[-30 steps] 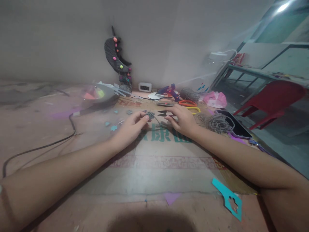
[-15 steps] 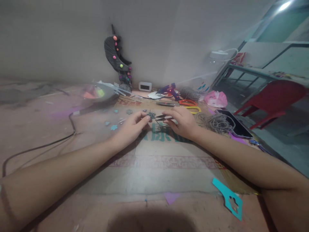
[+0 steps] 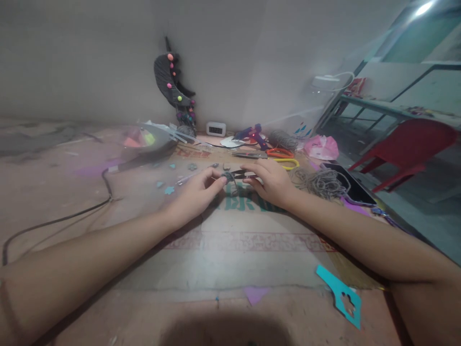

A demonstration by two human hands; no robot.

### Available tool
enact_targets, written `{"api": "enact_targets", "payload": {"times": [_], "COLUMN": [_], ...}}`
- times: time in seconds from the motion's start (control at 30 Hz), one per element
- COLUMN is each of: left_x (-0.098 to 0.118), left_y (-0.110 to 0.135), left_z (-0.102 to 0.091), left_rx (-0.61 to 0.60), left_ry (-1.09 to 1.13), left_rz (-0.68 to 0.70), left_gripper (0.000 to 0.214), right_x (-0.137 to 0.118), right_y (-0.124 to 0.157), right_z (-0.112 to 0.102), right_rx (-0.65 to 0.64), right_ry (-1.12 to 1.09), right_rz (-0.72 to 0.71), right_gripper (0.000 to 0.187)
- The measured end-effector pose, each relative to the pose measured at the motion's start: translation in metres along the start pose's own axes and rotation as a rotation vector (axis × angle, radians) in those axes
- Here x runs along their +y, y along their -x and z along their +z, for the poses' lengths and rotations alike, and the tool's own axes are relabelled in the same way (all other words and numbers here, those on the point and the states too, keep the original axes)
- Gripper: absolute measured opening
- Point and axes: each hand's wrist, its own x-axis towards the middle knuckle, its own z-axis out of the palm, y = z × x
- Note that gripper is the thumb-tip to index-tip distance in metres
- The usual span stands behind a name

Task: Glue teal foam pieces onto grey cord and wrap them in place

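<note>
Near the middle of the work surface, my left hand pinches a small grey yarn-wrapped piece between thumb and fingers. A short grey yarn tail hangs beside it. My right hand is closed round small dark two-bladed snips, index finger above and thumb below. Their pointed tips reach left to the piece, touching or very near it; I cannot tell which. Left of my left hand lie a blue flower cutout, a grey flower-shaped piece and a thin pen-like tool.
Beyond my hands lie orange-handled scissors, a yellow handle, a glue gun and a white clock. Loose grey yarn and a phone-like dark slab are at right. A turquoise cutout lies in front.
The snips' tips have come up against the grey piece, where before there was a gap. My left hand has shifted slightly right and turned the piece. My right hand has hardly moved.
</note>
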Motion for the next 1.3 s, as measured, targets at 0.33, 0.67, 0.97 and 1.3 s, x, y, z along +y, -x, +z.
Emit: {"api": "enact_targets", "payload": {"times": [0.33,0.67,0.97,1.3], "left_x": [0.006,0.009,0.011,0.012], "left_y": [0.003,0.004,0.003,0.004], "left_z": [0.001,0.000,0.000,0.000], "left_rx": [-0.013,-0.021,-0.045,-0.044], "left_ry": [-0.073,-0.134,-0.172,-0.183], "left_rz": [0.010,0.040,0.069,0.063], "left_gripper": [0.022,0.022,0.023,0.024], "right_x": [-0.002,0.001,0.001,0.000], "right_y": [-0.003,-0.001,-0.003,-0.003], "right_z": [-0.002,-0.002,-0.002,-0.003], "right_rx": [0.040,-0.008,0.003,0.009], "right_ry": [0.030,0.047,0.074,0.045], "right_rz": [-0.057,-0.053,-0.102,-0.110], "right_gripper": [0.034,0.033,0.032,0.029]}}
